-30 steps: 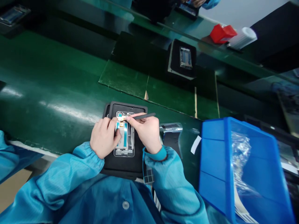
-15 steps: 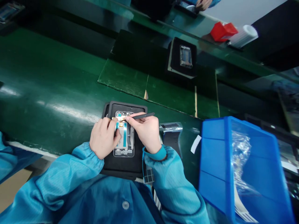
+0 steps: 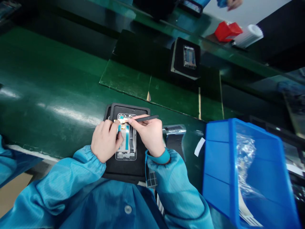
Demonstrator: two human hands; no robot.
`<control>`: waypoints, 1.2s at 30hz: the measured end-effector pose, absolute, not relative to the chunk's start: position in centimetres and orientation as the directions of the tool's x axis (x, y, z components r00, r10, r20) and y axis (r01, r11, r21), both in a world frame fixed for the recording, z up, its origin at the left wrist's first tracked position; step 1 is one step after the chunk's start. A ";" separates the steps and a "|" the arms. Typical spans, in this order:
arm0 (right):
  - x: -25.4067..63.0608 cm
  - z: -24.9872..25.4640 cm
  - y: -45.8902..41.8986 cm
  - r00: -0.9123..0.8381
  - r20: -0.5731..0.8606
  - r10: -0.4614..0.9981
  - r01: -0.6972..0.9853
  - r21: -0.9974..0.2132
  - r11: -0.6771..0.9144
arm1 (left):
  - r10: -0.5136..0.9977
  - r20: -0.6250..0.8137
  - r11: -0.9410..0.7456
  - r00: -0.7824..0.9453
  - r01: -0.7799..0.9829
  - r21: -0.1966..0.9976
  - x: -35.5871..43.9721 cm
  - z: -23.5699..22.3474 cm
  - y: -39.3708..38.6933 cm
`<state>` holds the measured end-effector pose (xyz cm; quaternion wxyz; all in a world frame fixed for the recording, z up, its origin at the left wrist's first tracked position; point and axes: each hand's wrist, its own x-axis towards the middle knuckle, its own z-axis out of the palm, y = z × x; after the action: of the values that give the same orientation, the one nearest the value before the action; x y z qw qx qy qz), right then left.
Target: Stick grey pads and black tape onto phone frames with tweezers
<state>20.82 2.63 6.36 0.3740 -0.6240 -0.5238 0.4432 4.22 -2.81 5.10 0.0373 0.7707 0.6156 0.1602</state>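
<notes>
Phone (image 3: 124, 143) is laid open on a black tray (image 3: 124, 169), lower centre. Dark tool (image 3: 147, 118)'s pinched in the fingers of the right hand (image 3: 150, 136); left hand (image 3: 104, 141) is rested on the phone, grip can't be told. Nothing's been shifted there this past second, so same spot's being worked.

Live at the tray's (image 3: 119, 168) far edge: the right hand (image 3: 152, 135) covers part of the phone frame's (image 3: 124, 146) right side, and the dark tool's (image 3: 147, 118) tip is too small to make out! The left hand (image 3: 105, 140) hides some of the frame's left rim. By the tray's right edge, a sleeve (image 3: 181, 184) blocks part of a dark panel (image 3: 175, 143). Toward the worktop's (image 3: 47, 79) far edge, a co-worker's hand (image 3: 234, 3) blurs, cropped up top. Bottom edge slices the blue bin (image 3: 216, 152); its plastic's (image 3: 245, 152) contents? Can't tell.
</notes>
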 end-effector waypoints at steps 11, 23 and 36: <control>20.9 6.4 2.7 0.049 -0.164 0.985 0.346 -0.923 -0.171 | 0.959 0.208 -0.241 0.192 0.939 0.246 4.2 5.1 -2.8; 20.7 6.8 2.7 0.058 -0.170 0.984 0.406 -0.896 -0.179 | 0.951 0.241 -0.254 0.195 0.936 0.243 4.2 4.9 -2.8; 21.7 8.3 1.8 0.156 -0.043 0.987 0.345 -0.934 -0.096 | 0.863 0.317 -0.405 0.393 0.914 -0.028 4.0 5.8 -3.1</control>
<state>21.69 1.75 8.28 0.4200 -0.6338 -0.5252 0.3821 4.01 -3.13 5.83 -0.0994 0.8285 0.5363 0.1272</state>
